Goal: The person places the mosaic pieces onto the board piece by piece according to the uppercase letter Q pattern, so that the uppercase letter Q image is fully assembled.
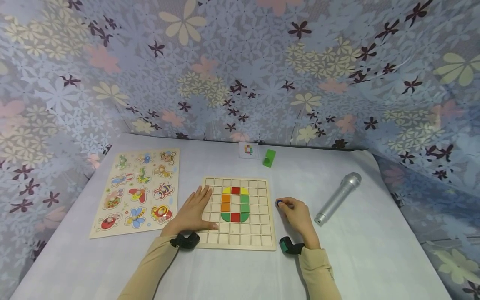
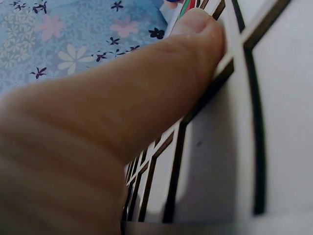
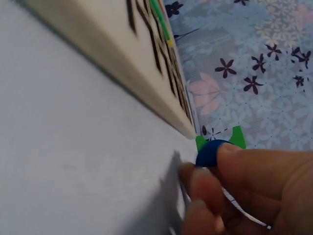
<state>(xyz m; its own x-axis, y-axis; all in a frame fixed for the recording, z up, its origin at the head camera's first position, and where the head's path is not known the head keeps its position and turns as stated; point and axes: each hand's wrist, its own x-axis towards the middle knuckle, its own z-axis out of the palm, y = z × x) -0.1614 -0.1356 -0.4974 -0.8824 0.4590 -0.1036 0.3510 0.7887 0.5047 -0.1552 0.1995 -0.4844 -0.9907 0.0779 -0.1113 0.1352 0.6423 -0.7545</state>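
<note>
A square wooden grid board (image 1: 240, 239) lies in front of me. Red, yellow, orange and green tiles form a ring on it, with a red tile (image 1: 235, 190) at the top. My left hand (image 1: 193, 210) rests with spread fingers on the board's left side; its thumb (image 2: 161, 73) lies straight across the grid in the left wrist view. Just off the board's right edge, my right hand (image 1: 298, 214) pinches a small blue round-edged piece (image 3: 208, 154) between thumb and fingers. How much of that piece the fingers cover, I cannot tell.
A wooden insect puzzle (image 1: 144, 164) lies at the left. Behind the board are a small pattern card (image 1: 249, 150) and a green notched block (image 1: 269, 158). A silver microphone (image 1: 337, 200) lies at the right. Floral fabric (image 1: 240, 62) hangs behind the table.
</note>
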